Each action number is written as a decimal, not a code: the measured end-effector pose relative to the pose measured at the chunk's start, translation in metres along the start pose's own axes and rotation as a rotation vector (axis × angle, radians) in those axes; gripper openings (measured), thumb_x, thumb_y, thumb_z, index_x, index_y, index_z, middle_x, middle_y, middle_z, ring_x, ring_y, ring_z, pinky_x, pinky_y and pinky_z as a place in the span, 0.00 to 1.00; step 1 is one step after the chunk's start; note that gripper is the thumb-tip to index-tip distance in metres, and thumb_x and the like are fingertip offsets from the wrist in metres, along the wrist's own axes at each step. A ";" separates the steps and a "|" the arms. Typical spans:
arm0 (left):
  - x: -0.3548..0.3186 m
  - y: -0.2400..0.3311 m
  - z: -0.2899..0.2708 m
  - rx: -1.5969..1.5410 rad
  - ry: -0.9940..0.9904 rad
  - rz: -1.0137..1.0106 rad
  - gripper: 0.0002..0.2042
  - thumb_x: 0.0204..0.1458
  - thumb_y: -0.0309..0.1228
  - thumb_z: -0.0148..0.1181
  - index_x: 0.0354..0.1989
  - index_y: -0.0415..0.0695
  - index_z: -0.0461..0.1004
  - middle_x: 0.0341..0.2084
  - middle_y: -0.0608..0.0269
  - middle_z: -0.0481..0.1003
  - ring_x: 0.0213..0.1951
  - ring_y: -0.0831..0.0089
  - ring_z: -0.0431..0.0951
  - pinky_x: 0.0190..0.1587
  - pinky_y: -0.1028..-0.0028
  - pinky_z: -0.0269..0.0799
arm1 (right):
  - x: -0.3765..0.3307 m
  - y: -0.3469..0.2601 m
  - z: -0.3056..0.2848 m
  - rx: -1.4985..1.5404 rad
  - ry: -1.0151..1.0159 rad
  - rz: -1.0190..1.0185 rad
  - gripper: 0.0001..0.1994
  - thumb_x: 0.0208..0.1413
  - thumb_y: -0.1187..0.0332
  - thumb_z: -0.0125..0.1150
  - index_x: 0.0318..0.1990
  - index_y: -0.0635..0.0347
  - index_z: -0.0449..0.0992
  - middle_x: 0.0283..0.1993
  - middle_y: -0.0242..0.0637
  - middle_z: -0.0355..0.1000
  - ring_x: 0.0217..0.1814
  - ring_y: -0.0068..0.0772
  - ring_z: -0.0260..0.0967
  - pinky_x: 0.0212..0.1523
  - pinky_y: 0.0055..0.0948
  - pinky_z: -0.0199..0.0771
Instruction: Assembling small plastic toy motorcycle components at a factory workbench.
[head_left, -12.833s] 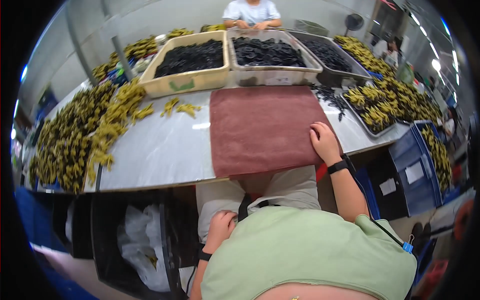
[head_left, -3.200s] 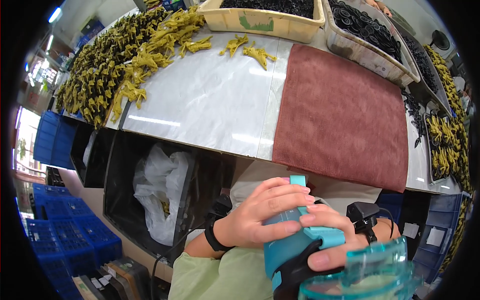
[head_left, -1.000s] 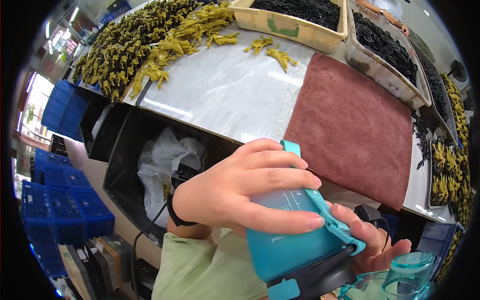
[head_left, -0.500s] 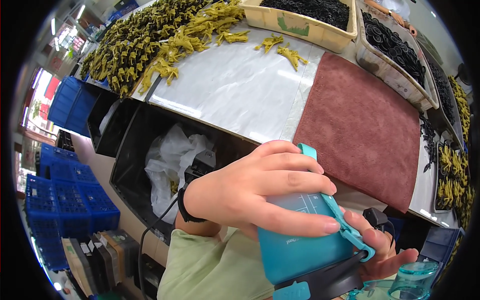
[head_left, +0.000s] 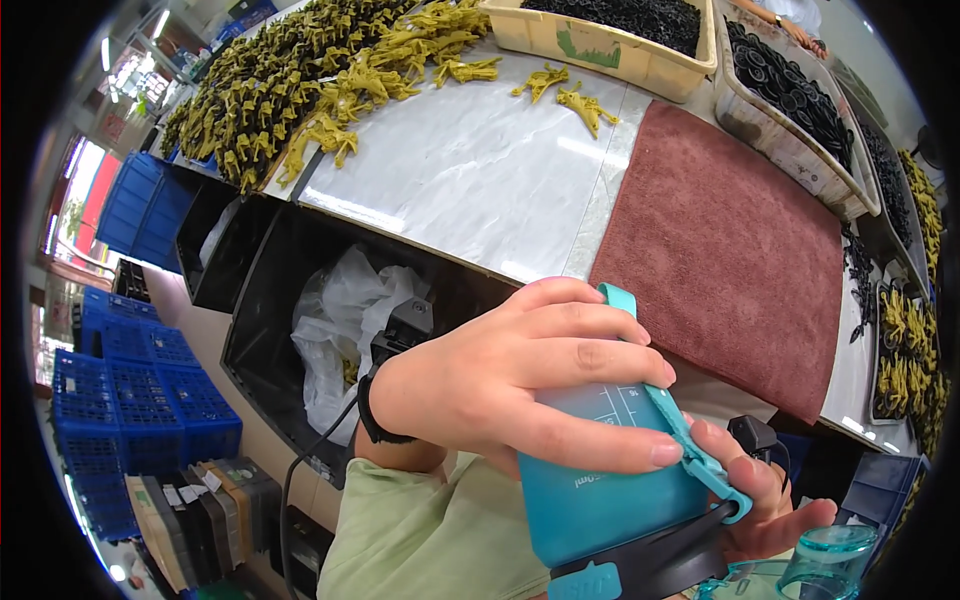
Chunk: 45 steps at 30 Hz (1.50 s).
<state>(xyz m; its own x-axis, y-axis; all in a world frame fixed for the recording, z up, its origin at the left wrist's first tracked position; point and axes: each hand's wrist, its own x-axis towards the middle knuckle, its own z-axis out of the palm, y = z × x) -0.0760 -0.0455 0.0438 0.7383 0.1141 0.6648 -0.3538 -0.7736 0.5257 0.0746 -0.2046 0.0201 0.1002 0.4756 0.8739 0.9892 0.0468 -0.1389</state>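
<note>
A teal water bottle (head_left: 610, 510) is tilted close to my body, its base pointing away and its black neck (head_left: 660, 556) toward me. My left hand (head_left: 540, 375) wraps over the bottle from above, fingers closed on its side. A teal carry strap (head_left: 690, 440) runs along the bottle, past my left fingertips. At the neck end my right hand (head_left: 765, 495) holds the bottle from the far right side, with some fingers stretched out and part of the hand hidden behind the strap. Beside that hand is a clear teal lid (head_left: 825, 563). Both wrists wear small black devices.
A reddish-brown mat (head_left: 725, 260) lies on the grey-white table (head_left: 450, 160). Yellow-green parts (head_left: 300, 90) are heaped at the far left. Bins of black parts (head_left: 600, 45) stand at the back. Below the table edge is a black crate (head_left: 260, 350) with plastic bags; blue crates (head_left: 140, 410) stand left.
</note>
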 end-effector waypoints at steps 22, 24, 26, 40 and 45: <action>-0.002 -0.002 0.003 -0.017 0.001 -0.010 0.18 0.46 0.30 0.65 0.46 0.63 0.73 0.50 0.50 0.74 0.48 0.50 0.75 0.55 0.52 0.63 | 0.001 -0.007 -0.013 0.158 -0.183 0.175 0.35 0.60 0.61 0.57 0.64 0.70 0.43 0.45 0.41 0.73 0.40 0.21 0.77 0.72 0.30 0.50; -0.002 -0.001 0.003 -0.015 0.010 -0.005 0.18 0.45 0.30 0.65 0.46 0.63 0.73 0.50 0.50 0.74 0.48 0.50 0.76 0.55 0.52 0.63 | 0.000 -0.007 -0.015 0.217 -0.197 0.186 0.36 0.60 0.62 0.57 0.64 0.69 0.42 0.47 0.41 0.71 0.41 0.23 0.76 0.71 0.30 0.52; -0.003 -0.001 0.003 -0.017 0.013 -0.005 0.19 0.45 0.30 0.65 0.46 0.63 0.73 0.50 0.50 0.74 0.47 0.50 0.76 0.55 0.52 0.63 | -0.001 -0.006 -0.016 0.275 -0.211 0.197 0.36 0.59 0.62 0.57 0.65 0.67 0.40 0.49 0.42 0.70 0.43 0.24 0.76 0.69 0.30 0.54; -0.002 -0.004 0.004 -0.024 0.010 0.013 0.18 0.45 0.30 0.66 0.46 0.63 0.73 0.50 0.50 0.74 0.48 0.51 0.75 0.54 0.52 0.64 | -0.007 0.002 -0.027 0.672 -0.300 0.277 0.42 0.59 0.66 0.57 0.69 0.59 0.30 0.61 0.44 0.60 0.54 0.32 0.73 0.62 0.31 0.71; -0.002 -0.004 0.004 -0.021 0.012 0.011 0.18 0.45 0.31 0.66 0.46 0.64 0.74 0.50 0.51 0.74 0.48 0.51 0.75 0.54 0.52 0.63 | -0.001 0.009 -0.026 0.712 -0.328 0.215 0.41 0.60 0.66 0.56 0.69 0.57 0.30 0.62 0.43 0.59 0.57 0.32 0.71 0.63 0.32 0.70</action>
<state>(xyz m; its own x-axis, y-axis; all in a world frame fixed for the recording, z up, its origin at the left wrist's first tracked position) -0.0738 -0.0449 0.0378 0.7277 0.1133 0.6765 -0.3739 -0.7613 0.5298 0.0860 -0.2275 0.0300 0.1347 0.7657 0.6289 0.6355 0.4202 -0.6478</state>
